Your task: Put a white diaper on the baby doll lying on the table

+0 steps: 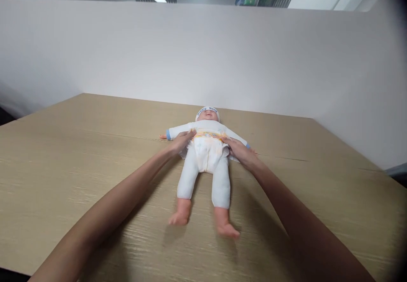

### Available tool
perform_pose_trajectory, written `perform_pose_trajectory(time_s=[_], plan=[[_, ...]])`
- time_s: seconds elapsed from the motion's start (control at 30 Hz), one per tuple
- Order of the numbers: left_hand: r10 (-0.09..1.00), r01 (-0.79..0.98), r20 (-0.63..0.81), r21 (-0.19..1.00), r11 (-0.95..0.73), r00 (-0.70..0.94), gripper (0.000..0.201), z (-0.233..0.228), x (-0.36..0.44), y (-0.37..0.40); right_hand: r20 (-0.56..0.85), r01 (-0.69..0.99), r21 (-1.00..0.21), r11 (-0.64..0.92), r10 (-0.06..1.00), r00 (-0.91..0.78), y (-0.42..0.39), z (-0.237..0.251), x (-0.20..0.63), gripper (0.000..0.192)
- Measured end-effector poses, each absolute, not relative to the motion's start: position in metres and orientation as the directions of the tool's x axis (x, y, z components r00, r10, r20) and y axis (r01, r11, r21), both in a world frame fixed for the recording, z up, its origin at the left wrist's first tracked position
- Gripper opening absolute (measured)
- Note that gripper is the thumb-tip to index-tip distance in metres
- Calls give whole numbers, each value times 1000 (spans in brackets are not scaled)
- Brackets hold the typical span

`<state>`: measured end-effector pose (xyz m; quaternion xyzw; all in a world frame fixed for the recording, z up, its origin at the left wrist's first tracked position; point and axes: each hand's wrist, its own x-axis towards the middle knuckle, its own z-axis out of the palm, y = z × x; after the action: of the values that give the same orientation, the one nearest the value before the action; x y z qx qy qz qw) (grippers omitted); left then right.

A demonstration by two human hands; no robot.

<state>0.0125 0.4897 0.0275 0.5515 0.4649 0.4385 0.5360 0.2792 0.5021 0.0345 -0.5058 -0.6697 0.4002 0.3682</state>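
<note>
A baby doll point(206, 163) lies on its back on the wooden table point(63, 163), head away from me, feet toward me. It wears a white suit, a white cap and a white diaper point(207, 151) with a yellow printed waistband. My left hand point(181, 141) rests on the diaper's left side at the doll's waist, fingers pinching the edge. My right hand point(239, 150) holds the diaper's right side at the waist. Both arms reach forward along the doll's legs.
A plain white partition wall point(203, 53) stands right behind the table's far edge. The table's near edge runs along the bottom left. Ceiling lights and a dark panel show above the wall.
</note>
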Motion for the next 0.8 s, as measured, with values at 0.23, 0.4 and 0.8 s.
perform_pose_trajectory(time_s=[0.23,0.4,0.8], plan=[[911,-63,-88,990,123,402,62,28,-4,439,-23,265,-962,66,946,-322,449,31,288,46],[915,-71,-99,988,138,391,53,40,-13,411,-26,325,-942,79,951,-307,419,42,303,49],[970,394,231,886,-244,81,30,66,-5,407,346,778,-566,272,935,-75,380,1,359,44]])
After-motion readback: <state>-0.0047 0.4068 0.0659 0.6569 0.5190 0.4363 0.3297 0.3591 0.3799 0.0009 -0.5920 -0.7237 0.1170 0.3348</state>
